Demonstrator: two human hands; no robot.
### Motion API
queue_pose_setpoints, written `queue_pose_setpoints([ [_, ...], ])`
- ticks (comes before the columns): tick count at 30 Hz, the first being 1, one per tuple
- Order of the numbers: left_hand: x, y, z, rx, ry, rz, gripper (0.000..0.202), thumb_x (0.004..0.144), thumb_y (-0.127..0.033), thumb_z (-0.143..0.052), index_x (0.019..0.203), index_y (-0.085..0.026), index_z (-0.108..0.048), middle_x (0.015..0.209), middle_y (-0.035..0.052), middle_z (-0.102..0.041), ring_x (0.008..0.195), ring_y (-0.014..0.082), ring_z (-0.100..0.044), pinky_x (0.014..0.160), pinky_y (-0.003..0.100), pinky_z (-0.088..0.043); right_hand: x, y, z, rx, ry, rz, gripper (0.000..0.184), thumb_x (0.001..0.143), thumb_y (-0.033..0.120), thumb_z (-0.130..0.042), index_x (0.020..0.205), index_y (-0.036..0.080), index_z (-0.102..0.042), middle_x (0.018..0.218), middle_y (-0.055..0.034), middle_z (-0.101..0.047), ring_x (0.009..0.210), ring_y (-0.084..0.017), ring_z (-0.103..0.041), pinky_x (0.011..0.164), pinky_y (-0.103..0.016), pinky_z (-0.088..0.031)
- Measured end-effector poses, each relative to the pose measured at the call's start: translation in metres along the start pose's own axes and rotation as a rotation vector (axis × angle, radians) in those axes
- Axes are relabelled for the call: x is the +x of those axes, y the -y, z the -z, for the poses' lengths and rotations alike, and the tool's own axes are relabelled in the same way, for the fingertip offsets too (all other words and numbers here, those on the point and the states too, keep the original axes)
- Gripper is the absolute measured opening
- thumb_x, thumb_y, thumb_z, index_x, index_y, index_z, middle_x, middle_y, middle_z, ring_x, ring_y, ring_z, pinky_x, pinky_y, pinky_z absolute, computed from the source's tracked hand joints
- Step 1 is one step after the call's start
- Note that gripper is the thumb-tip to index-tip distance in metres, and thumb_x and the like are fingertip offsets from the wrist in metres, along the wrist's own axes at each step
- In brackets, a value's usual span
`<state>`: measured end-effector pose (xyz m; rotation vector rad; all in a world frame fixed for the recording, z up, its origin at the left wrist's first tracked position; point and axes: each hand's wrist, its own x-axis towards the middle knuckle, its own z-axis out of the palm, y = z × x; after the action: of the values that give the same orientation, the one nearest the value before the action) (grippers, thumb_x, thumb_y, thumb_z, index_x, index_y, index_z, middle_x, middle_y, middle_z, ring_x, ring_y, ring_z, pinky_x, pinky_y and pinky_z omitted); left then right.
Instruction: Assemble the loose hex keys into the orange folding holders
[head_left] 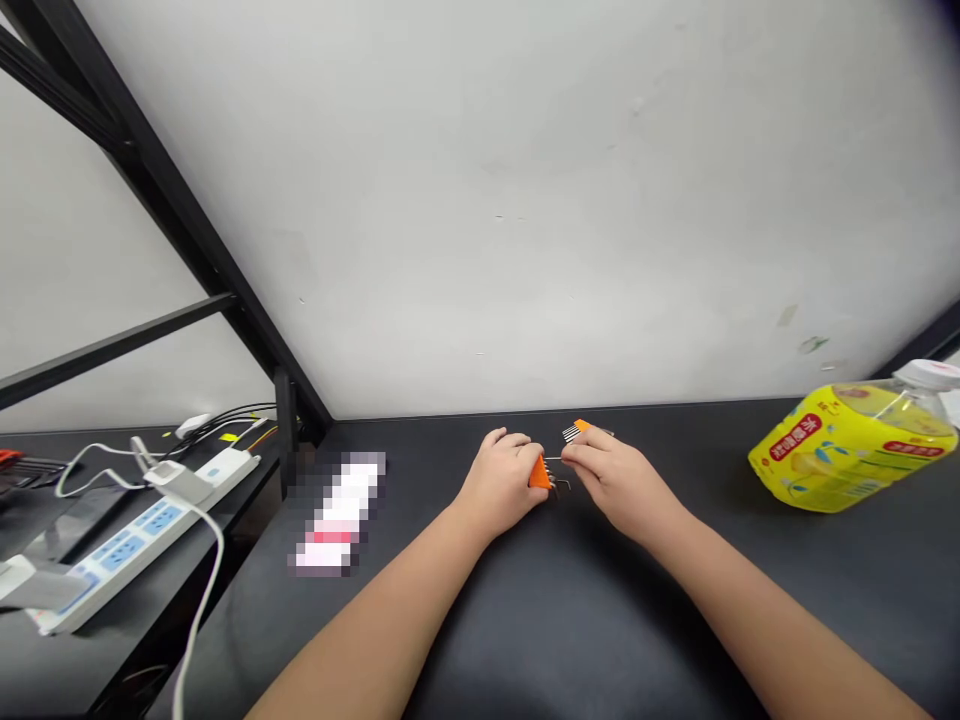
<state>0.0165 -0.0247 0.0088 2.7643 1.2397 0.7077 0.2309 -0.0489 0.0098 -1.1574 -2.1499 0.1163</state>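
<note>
Both hands meet near the back of a black table. My left hand is closed around a small orange holder with thin metal keys sticking out of it. My right hand pinches one of those thin metal pieces next to the holder. A second orange holder with metal keys lies on the table just behind my right hand.
A yellow-labelled plastic bottle lies on its side at the right. A blurred white and pink item lies to the left. On a side shelf at the left sit a white power strip and cables. A white wall stands behind the table.
</note>
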Motion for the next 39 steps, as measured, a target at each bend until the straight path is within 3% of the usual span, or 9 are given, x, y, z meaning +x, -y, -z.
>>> queue_pose_setpoints([
  [3,-0.001,-0.002,0.002,0.041,0.033,0.019,0.027,0.079,-0.022,-0.071,0.105,-0.020,-0.065,0.107,0.0081,-0.074,0.131,0.0288,-0.058,0.121,0.057,-0.032,0.000,0.002,-0.003,0.011,0.017,0.000,0.026,0.101,0.016,-0.045,0.098,0.022,-0.070,0.105,-0.0082,-0.067,0.087,-0.019,-0.065,0.070,-0.031,-0.054],
  [11,-0.002,-0.006,0.002,0.058,0.040,-0.007,0.032,0.079,-0.022,-0.070,0.110,-0.021,-0.065,0.104,0.0071,-0.076,0.135,0.0308,-0.055,0.122,0.064,-0.025,0.007,0.014,-0.005,0.303,0.013,-0.019,0.026,0.099,0.013,-0.043,0.105,0.022,-0.067,0.102,-0.0074,-0.068,0.091,-0.019,-0.064,0.084,-0.036,-0.054],
  [18,-0.002,-0.006,0.001,-0.002,0.013,0.010,0.028,0.079,-0.024,-0.072,0.106,-0.022,-0.067,0.104,0.0063,-0.076,0.130,0.0297,-0.058,0.122,0.062,-0.027,0.009,0.010,-0.012,0.552,0.018,-0.313,0.014,0.092,0.028,-0.059,0.084,0.021,-0.068,0.088,-0.0050,-0.068,0.079,-0.020,-0.059,0.075,-0.036,-0.048],
  [23,-0.003,-0.002,-0.003,-0.057,-0.124,-0.047,0.034,0.079,-0.024,-0.072,0.112,-0.021,-0.065,0.111,0.0069,-0.075,0.125,0.0281,-0.063,0.121,0.060,-0.030,0.010,0.005,-0.014,1.038,0.035,-0.647,0.021,0.077,0.039,-0.081,0.085,0.020,-0.074,0.081,-0.0028,-0.066,0.072,-0.017,-0.054,0.071,-0.033,-0.044],
  [27,-0.003,0.000,-0.005,-0.123,-0.267,-0.178,0.041,0.079,-0.021,-0.071,0.119,-0.021,-0.063,0.115,0.0078,-0.075,0.122,0.0254,-0.065,0.117,0.051,-0.039,0.010,0.009,-0.008,1.357,0.139,-0.722,0.027,0.070,0.037,-0.089,0.078,0.018,-0.071,0.078,-0.0009,-0.062,0.069,-0.013,-0.050,0.067,-0.030,-0.040],
  [31,-0.003,-0.002,-0.003,-0.143,-0.299,-0.226,0.044,0.083,-0.022,-0.070,0.126,-0.021,-0.060,0.124,0.0090,-0.072,0.124,0.0252,-0.064,0.112,0.048,-0.044,0.008,0.015,-0.004,1.513,0.165,-0.734,0.028,0.073,0.035,-0.088,0.077,0.019,-0.065,0.078,-0.0004,-0.059,0.071,-0.013,-0.051,0.065,-0.028,-0.040],
  [36,-0.004,-0.003,-0.001,-0.256,-0.193,-0.110,0.061,0.081,-0.018,-0.072,0.137,-0.023,-0.051,0.131,0.0078,-0.069,0.123,0.0246,-0.064,0.113,0.048,-0.044,0.007,0.018,-0.010,1.576,0.161,-0.748,0.030,0.076,0.034,-0.085,0.077,0.018,-0.060,0.082,-0.0020,-0.058,0.074,-0.015,-0.052,0.068,-0.028,-0.044],
  [39,-0.005,-0.003,-0.002,-0.415,-0.169,0.038,0.059,0.075,-0.015,-0.075,0.129,-0.024,-0.054,0.128,0.0063,-0.070,0.116,0.0226,-0.067,0.107,0.041,-0.052,0.008,0.021,-0.014,1.547,0.134,-0.754,0.029,0.078,0.035,-0.083,0.078,0.019,-0.058,0.079,-0.0006,-0.054,0.071,-0.013,-0.050,0.065,-0.027,-0.043],
])
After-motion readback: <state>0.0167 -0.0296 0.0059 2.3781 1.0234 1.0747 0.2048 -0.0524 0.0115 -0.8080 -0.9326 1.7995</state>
